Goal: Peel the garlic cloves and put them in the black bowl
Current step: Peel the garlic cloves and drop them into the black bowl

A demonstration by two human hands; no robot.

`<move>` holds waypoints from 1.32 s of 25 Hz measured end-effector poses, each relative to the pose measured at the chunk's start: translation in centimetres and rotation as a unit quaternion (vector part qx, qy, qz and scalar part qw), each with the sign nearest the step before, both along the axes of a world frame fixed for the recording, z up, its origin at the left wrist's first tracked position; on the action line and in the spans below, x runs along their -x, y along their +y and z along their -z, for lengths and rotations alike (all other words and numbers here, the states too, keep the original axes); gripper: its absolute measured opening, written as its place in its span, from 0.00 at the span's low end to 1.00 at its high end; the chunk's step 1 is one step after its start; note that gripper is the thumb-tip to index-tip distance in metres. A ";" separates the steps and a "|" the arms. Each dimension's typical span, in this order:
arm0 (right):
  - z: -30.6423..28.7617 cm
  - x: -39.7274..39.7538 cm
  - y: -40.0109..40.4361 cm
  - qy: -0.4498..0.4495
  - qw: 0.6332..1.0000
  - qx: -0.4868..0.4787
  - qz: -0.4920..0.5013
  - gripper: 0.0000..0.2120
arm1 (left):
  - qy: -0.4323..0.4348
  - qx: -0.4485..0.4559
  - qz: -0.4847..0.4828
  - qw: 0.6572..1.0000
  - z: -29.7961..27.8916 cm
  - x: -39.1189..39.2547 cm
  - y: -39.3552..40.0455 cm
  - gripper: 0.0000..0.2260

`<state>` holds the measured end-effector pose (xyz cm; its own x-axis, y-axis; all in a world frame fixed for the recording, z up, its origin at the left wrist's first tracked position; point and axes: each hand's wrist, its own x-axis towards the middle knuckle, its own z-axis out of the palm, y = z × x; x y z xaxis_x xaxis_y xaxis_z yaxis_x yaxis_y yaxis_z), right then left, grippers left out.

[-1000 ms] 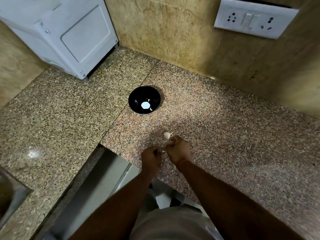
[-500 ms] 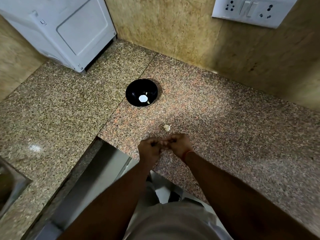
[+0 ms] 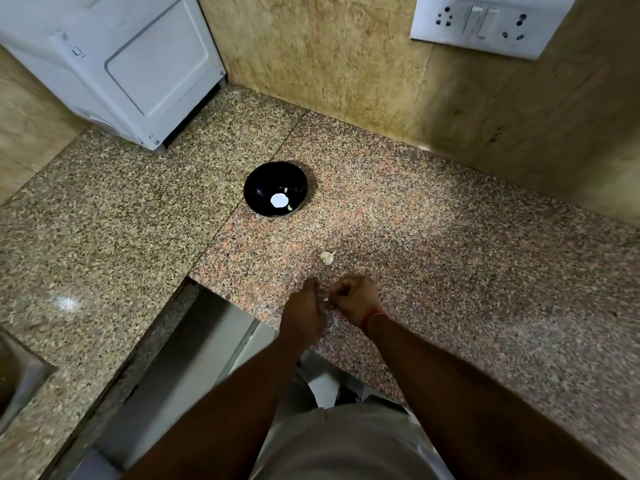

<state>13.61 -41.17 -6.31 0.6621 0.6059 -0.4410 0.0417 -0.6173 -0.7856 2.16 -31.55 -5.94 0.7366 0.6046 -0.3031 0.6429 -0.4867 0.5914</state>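
The black bowl (image 3: 275, 188) stands on the granite counter near the corner, with a couple of pale peeled cloves and a bright reflection inside. A garlic piece (image 3: 326, 258) with papery skin lies on the counter between the bowl and my hands. My left hand (image 3: 304, 313) and my right hand (image 3: 355, 299) are side by side near the counter's front edge, fingers curled. A small whitish garlic clove (image 3: 325, 300) is pinched between their fingertips and is mostly hidden.
A white appliance (image 3: 114, 64) stands at the back left. A switch and socket plate (image 3: 485, 24) is on the wall at the upper right. A sink edge (image 3: 17, 375) shows at the lower left. The counter (image 3: 485, 271) has a cut-out below my hands.
My hands came together over the clove and now sit slightly apart again, still working at it. The view shifted a little; the bowl and the loose garlic piece stayed put.
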 end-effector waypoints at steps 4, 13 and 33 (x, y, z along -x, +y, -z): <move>0.2 0.2 0.1 0.003 1.000 -0.012 0.016 0.05 | -0.026 0.012 -0.013 0.999 0.1 0.0 -0.8 0.15; 1.5 0.6 -0.1 -0.004 0.999 -0.018 0.038 0.11 | -0.039 0.036 -0.055 0.997 1.5 0.3 0.6 0.07; 0.8 0.3 0.3 -0.134 0.982 0.065 -0.113 0.07 | 0.020 0.033 -0.100 0.994 1.3 0.1 2.1 0.18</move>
